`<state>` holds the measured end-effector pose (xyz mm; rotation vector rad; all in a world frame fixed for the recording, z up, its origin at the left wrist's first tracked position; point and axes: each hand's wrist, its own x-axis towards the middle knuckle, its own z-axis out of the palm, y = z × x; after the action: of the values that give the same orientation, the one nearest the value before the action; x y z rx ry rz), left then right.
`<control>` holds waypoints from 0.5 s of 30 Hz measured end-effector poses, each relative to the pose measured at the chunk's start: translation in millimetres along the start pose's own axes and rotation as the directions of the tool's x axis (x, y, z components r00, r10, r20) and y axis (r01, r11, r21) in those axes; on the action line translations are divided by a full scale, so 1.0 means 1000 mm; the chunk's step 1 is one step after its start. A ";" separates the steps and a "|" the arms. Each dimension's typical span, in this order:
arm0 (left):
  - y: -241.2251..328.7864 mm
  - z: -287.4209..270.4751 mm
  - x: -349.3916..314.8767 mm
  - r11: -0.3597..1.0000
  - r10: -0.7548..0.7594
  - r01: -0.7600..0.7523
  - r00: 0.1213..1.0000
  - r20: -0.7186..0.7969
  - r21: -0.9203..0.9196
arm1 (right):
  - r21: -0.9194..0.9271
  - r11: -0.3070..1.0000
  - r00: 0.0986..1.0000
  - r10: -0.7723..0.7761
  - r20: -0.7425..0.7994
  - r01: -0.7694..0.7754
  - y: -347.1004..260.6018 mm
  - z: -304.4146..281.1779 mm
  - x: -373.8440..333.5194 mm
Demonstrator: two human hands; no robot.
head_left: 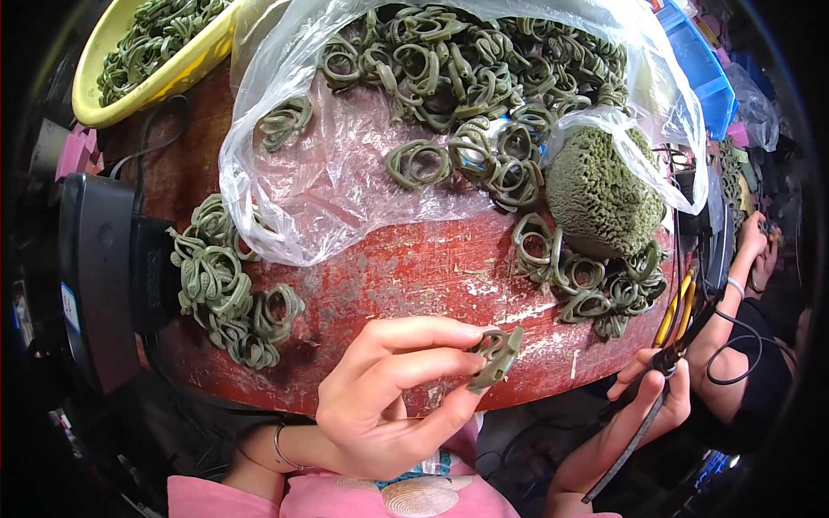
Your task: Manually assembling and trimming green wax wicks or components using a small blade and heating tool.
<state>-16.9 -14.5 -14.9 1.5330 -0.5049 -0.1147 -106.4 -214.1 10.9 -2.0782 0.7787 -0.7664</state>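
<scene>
Above the near edge of the red table, my left hand (380, 397) pinches a small green ring-shaped piece (496, 357) between thumb and fingertips, tilted partly on edge. My right hand (661, 401), lower right beyond the table edge, is closed around a black pen-like tool (670, 356) with a dark cord hanging below; its tip is hard to make out. Similar green rings (229, 285) lie in a loose heap left of my left hand. More green rings (596, 281) sit on the right, beside a rough, porous green block (600, 194).
An open clear plastic bag (302, 237) spreads over the red table (389, 285), full of green rings. A yellow basin (91, 95) of green pieces stands far left, above a black box-shaped device (99, 259). Blue bins (699, 69) are far right; another person's hands (760, 246) work nearby.
</scene>
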 end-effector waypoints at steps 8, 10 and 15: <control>0.003 0.005 0.001 0.995 0.029 -0.027 0.999 -0.025 0.091 | 0.019 0.988 0.961 -0.150 0.234 0.150 0.005 0.002 -0.033; 0.004 0.004 0.002 0.995 0.004 -0.004 1.000 -0.003 0.104 | -0.040 0.954 0.853 -0.246 0.461 0.297 0.003 0.003 -0.031; 0.003 0.005 -0.001 0.989 -0.015 0.011 1.000 0.024 0.150 | -0.129 0.896 0.792 -0.298 0.533 0.424 -0.001 0.006 -0.031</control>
<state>-20.1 -18.7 -12.2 1.6833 -0.5330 -0.1077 -120.9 -188.3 1.1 -2.5417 0.1791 -0.2902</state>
